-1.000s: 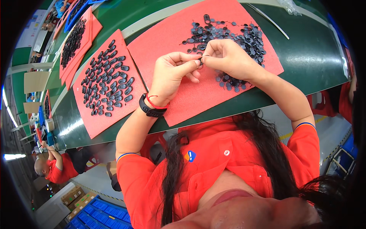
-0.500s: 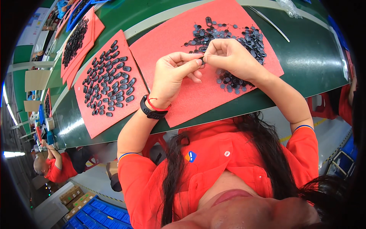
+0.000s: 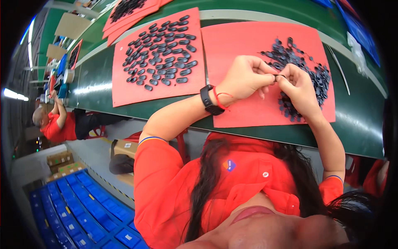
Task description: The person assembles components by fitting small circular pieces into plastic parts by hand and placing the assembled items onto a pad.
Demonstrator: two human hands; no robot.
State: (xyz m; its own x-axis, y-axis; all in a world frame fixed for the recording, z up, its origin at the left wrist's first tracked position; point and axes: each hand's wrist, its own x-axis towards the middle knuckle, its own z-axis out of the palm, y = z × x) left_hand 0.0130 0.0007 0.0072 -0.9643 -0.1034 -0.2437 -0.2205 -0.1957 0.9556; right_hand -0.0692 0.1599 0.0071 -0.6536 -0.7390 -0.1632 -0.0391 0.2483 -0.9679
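My left hand (image 3: 246,79), with a black band and red cord at its wrist, pinches a small black part (image 3: 279,77) between thumb and finger. From the other side, the thumb and forefinger of my right hand (image 3: 300,91) close on the same part. Its exact shape is mostly hidden by fingertips. Both hands are above a red foam sheet (image 3: 248,37). Beside and beyond my right hand lies a loose pile of dark round discs (image 3: 321,81), some with thin tails. Black oval pieces (image 3: 180,65) are spread over a second red sheet (image 3: 120,93) to the left.
A thin pale tool (image 3: 340,70) lies right of the discs on the green table (image 3: 352,124). Beyond it are a clear plastic bag (image 3: 357,54) and a blue tray (image 3: 360,31). More red sheets are stacked far left. A co-worker (image 3: 62,120) sits left, above blue bins (image 3: 78,199).
The whole view has turned and shifted, so sheets and hands appear farther right. Both hands still pinch the small black part; my right hand's fingers are now more upright.
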